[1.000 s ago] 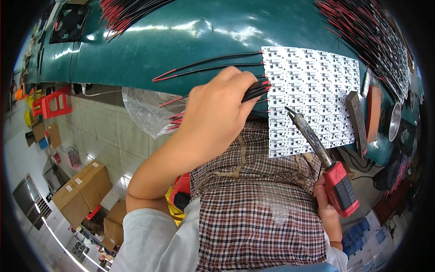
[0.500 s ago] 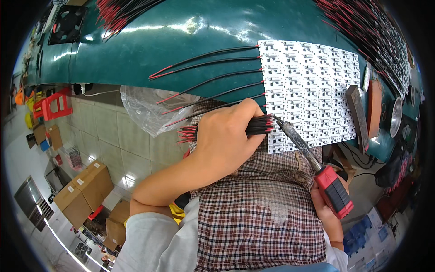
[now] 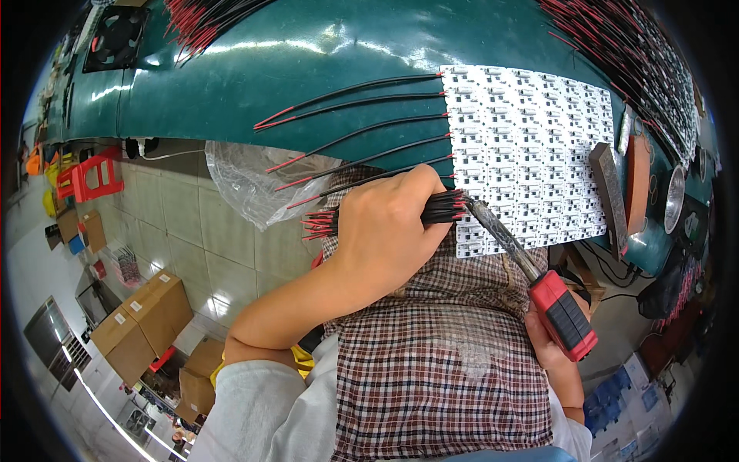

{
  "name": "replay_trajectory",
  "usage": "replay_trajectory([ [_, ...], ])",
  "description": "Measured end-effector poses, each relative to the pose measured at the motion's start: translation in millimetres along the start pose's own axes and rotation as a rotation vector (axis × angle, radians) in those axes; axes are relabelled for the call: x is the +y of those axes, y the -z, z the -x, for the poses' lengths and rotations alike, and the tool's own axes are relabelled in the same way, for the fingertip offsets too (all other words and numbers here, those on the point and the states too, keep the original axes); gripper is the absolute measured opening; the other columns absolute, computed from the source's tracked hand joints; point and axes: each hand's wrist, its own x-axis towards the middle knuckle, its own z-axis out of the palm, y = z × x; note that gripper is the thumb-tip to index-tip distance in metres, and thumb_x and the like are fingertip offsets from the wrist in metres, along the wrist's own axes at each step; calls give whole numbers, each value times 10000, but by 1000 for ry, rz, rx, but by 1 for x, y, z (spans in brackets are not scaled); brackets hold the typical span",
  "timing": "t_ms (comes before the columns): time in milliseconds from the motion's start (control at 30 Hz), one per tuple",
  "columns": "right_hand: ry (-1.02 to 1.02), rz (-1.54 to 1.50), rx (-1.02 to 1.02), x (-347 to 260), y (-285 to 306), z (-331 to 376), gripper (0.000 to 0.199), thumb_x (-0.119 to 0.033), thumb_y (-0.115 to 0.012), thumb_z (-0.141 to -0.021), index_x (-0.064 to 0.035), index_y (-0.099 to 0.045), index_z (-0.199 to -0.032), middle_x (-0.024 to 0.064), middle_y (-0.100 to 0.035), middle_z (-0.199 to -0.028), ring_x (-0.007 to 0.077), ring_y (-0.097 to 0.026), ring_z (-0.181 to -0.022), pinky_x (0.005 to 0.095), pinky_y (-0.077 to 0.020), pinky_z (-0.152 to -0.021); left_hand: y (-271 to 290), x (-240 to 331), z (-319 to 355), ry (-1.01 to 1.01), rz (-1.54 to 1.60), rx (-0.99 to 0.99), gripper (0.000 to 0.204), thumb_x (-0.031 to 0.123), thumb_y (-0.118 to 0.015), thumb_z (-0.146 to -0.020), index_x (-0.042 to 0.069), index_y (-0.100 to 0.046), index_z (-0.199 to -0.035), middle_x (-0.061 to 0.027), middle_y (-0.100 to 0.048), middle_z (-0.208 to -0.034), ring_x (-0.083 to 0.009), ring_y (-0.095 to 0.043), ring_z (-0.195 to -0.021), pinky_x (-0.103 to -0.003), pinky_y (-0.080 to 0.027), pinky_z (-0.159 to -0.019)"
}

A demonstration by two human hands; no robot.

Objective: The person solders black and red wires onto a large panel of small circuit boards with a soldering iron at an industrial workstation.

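Observation:
My left hand [image 3: 389,215] is closed round a bundle of black wires [image 3: 443,209] with red ends, held at the left edge of a white circuit board panel [image 3: 531,146]. Several black wires [image 3: 369,125] run leftward from that edge, joined to it at their right ends. My right hand [image 3: 550,343] grips a red and black soldering iron [image 3: 566,317]. The iron's tip meets or nearly meets the bundle's right ends beside the panel edge; actual contact is too small to tell. The fingers of my right hand are partly hidden behind the handle.
A dark bar [image 3: 610,196] lies on the panel's right edge, next to a brown block [image 3: 637,185] and a metal bowl [image 3: 673,200]. More wired boards [image 3: 647,85] are heaped at the far right. Another wire bundle [image 3: 204,27] and a black fan [image 3: 115,38] sit on the green table [image 3: 269,85].
The soldering iron and my right hand have shifted slightly up and left. The panel appears slightly higher and further right in view. My left hand keeps its hold on the wires.

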Motion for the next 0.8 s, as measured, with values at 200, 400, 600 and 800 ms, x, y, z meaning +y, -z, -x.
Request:
replay_trajectory([
  [200, 44, 22, 12, -1, 2, 0, 266, -69, -752, -643, 11, -666, -881, 164, -654, -795, 335, -654, -651, 363, -534, -606, 1, 1, -1, -13, 4, 10, 186, 109, -789, -781, 70, -607, -784, -72, -642, -673, -265, -624, -561, -362, -449, -513],
  [400, 1, 36, 27, -1, 2, 3, 256, -51, -750, -636, 15, -668, -869, 165, -664, -796, 331, -670, -664, 360, -540, -621, 5, -1, -8, -10, -3, -14, 157, 124, -790, -767, 56, -655, -810, -80, -661, -692, -271, -639, -583, -359, -466, -532],
  [600, 61, 83, 23, -3, 0, 0, 243, -40, -758, -630, 10, -663, -847, 160, -657, -786, 333, -668, -664, 359, -540, -611, 8, 0, -11, 6, 0, -68, 133, 135, -780, -769, 46, -687, -802, -91, -679, -708, -264, -649, -595, -359, -474, -543],
  [800, 30, 57, 22, -3, 0, 1, 234, -33, -766, -620, 5, -651, -820, 153, -646, -758, 328, -661, -639, 354, -537, -595, 8, 1, -12, 18, -8, -87, 126, 120, -775, -758, 42, -689, -808, -92, -681, -710, -264, -652, -598, -360, -479, -548],
])
